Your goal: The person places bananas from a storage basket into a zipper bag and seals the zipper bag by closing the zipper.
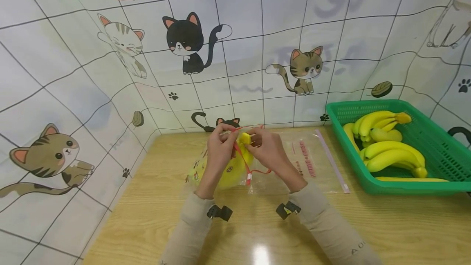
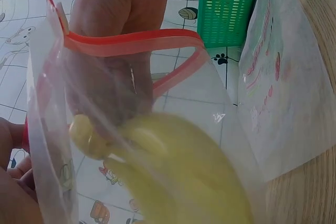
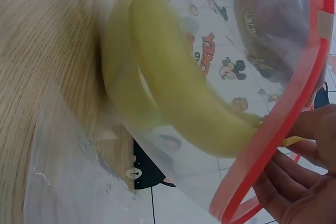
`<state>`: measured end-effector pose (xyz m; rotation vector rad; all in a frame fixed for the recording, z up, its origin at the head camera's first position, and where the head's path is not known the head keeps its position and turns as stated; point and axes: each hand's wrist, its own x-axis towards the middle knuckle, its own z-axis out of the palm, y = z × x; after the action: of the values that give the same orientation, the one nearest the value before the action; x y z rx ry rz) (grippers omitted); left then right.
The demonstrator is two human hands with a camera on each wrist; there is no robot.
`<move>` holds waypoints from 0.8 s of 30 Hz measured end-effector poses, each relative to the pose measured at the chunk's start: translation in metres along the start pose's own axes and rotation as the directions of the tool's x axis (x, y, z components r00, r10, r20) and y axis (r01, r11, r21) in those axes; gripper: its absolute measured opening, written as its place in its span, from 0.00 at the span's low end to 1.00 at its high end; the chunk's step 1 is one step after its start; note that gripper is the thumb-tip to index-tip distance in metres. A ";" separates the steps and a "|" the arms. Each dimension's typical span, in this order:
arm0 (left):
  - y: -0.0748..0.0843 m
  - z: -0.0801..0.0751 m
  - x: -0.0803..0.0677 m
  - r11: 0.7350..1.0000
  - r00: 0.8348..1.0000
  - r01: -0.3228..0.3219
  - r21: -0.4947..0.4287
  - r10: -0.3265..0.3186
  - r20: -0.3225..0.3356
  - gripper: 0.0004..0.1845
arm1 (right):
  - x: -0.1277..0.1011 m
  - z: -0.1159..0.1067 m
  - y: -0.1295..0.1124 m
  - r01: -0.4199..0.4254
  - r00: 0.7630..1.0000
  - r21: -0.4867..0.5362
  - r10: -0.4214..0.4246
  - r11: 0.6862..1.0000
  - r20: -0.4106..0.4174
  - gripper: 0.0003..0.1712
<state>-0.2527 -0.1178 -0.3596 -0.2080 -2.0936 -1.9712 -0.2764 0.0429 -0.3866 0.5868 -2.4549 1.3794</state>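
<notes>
A clear zip bag [image 1: 198, 175] with a red zip edge [image 3: 294, 98] and printed cartoon figures stands upright on the table, its mouth open. Inside it are yellow bananas [image 3: 173, 77], stem end up at the mouth. My left hand [image 1: 220, 146] pinches the bag's red rim on the left side; its fingers [image 2: 18, 182] show at the edge of the left wrist view. With thumb and fingers, my right hand [image 1: 268, 146] grips the banana stem [image 1: 245, 138] at the bag's mouth. The bag partly hides the bananas' lower parts in the head view.
To the right of the hands, a flat clear zip bag [image 1: 312, 175] with a pinkish zip edge lies on the wooden table [image 1: 147, 207]. A green basket [image 1: 386, 189] holding several bananas [image 1: 393, 156] stands farther right. Behind is a cat-patterned wall covering [image 1: 243, 85].
</notes>
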 end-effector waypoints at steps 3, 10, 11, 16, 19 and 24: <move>0.006 0.001 -0.002 1.000 1.000 0.000 -0.007 0.000 0.002 0.06 | 0.000 -0.001 0.001 -0.001 1.000 -0.010 0.001 1.000 -0.024 0.18; -0.014 0.000 0.006 1.000 1.000 -0.005 -0.001 0.005 0.011 0.06 | -0.001 -0.004 0.002 0.050 0.993 -0.070 -0.057 0.996 -0.102 0.16; -0.014 0.000 0.006 1.000 1.000 -0.009 0.002 0.009 0.011 0.06 | -0.001 -0.004 0.002 0.061 0.991 -0.082 -0.070 0.995 -0.110 0.17; -0.015 0.002 0.004 0.999 0.999 -0.034 0.014 0.034 0.021 0.06 | -0.002 0.003 0.002 0.061 0.991 -0.151 -0.078 0.987 -0.106 0.18; -0.015 0.003 0.003 0.999 0.999 -0.044 0.020 0.043 0.026 0.05 | -0.004 0.008 0.000 0.037 0.995 -0.178 -0.053 0.983 -0.087 0.18; -0.014 0.003 0.002 0.997 0.997 -0.073 0.025 0.072 0.033 0.05 | -0.006 0.013 -0.005 0.010 1.000 -0.161 -0.014 0.987 -0.023 0.14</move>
<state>-0.2587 -0.1155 -0.3727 -0.3082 -2.0992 -1.9099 -0.2686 0.0310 -0.3916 0.5436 -2.5091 1.1628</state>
